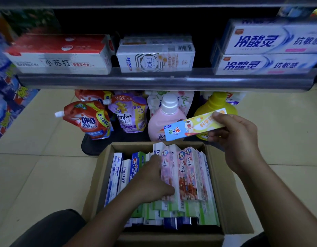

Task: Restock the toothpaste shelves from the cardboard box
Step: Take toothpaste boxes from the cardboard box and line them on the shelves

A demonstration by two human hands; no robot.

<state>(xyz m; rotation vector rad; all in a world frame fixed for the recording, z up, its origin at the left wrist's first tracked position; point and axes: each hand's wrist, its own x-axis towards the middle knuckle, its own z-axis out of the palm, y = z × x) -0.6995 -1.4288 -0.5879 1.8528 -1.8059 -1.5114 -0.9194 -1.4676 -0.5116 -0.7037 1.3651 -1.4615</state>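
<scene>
An open cardboard box (219, 177) on the floor holds several toothpaste cartons standing on edge. My left hand (150, 180) reaches into it and grips a pink children's toothpaste carton (167, 172) beside others like it. My right hand (234, 138) holds a yellow-and-blue children's toothpaste carton (191, 126) above the box's far edge. The toothpaste shelf (136, 81) above carries a red-and-white carton (59, 56), a white Crest stack (156, 57) and blue-and-white cartons (268, 49).
Under the shelf stand detergent refill pouches (90, 120), a purple Comfort pouch (129, 116), a pink bottle (161, 122) and a yellow bottle (214, 106). Blue packs (6, 97) line the left. Beige floor tiles (47, 157) surround the box. My knee (52, 229) is at the bottom left.
</scene>
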